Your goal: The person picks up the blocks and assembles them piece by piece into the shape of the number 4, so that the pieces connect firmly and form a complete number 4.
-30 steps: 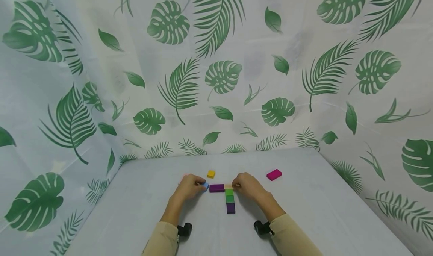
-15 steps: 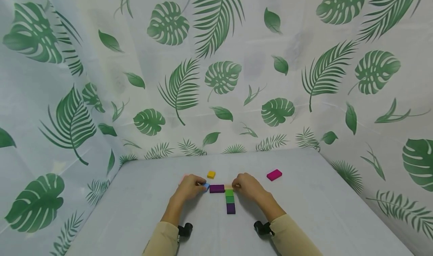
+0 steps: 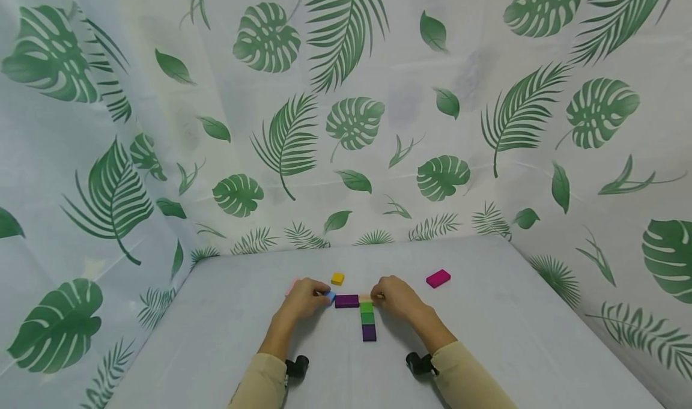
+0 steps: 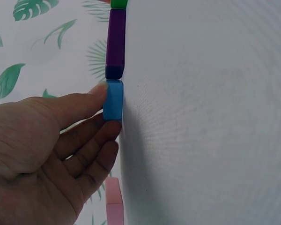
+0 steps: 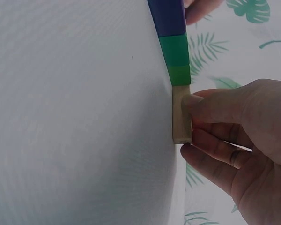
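Note:
My left hand [image 3: 304, 299] pinches a small blue block [image 4: 113, 101] between thumb and fingers. The block lies flat at the left end of a purple block [image 3: 346, 301], their ends right together in the left wrist view. On the other side, my right hand [image 3: 398, 296] grips a plain wooden block [image 5: 181, 115], thumb on its near face and fingertips at its far side and end. Below the wooden block, a green block [image 3: 367, 313] and a dark purple block [image 3: 369, 333] run toward me in a column.
Behind the row lies a yellow block [image 3: 337, 278]. A magenta block [image 3: 438, 278] is farther right. A pink block [image 4: 114, 199] sits beyond my left hand, partly hidden by it in the head view. Leaf-patterned curtain [image 3: 357, 127] encloses the white table [image 3: 486, 337].
My left hand has nudged the blue block slightly right, toward the purple block. The right hand keeps its grip on the wooden block without moving.

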Demonstrator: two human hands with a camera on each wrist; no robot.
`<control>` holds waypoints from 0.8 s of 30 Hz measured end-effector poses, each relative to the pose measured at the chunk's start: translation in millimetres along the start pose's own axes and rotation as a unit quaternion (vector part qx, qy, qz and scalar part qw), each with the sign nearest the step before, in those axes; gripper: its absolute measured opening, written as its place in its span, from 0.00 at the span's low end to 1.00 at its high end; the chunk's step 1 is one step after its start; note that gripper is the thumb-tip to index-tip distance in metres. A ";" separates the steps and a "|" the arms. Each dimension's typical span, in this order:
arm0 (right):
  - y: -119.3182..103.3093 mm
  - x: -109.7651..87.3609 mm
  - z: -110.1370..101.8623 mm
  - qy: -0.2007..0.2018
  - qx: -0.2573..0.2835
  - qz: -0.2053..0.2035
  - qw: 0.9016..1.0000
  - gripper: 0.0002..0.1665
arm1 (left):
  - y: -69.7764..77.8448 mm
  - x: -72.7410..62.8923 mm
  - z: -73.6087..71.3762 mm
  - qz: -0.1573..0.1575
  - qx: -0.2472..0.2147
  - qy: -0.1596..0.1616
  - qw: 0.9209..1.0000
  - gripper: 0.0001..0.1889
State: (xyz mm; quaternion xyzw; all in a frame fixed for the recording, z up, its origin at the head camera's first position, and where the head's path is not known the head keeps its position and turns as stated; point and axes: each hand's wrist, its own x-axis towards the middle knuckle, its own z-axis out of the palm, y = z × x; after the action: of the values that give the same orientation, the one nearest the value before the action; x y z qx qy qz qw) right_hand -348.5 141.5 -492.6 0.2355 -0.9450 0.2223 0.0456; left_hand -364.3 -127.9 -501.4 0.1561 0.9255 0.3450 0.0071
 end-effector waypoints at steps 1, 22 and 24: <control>0.0 0.0 0.0 -0.001 0.001 0.000 1.000 0.07 | 0.1 0.2 0.0 -0.001 0.000 0.000 1.000 0.14; 2.8 -0.3 -0.2 0.007 -0.014 -0.027 1.000 0.06 | 5.4 -0.6 -0.7 -0.014 0.002 -0.012 1.000 0.15; 3.0 -0.3 0.4 0.004 -0.013 -0.024 1.000 0.06 | 5.7 -1.2 0.0 -0.017 0.003 -0.014 1.000 0.15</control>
State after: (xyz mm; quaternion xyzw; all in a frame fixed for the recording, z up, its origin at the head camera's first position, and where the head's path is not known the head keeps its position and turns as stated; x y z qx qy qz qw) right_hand -349.6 143.8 -494.2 0.2569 -0.9417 0.2093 0.0577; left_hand -361.6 -124.1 -497.8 0.1455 0.9287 0.3403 0.0256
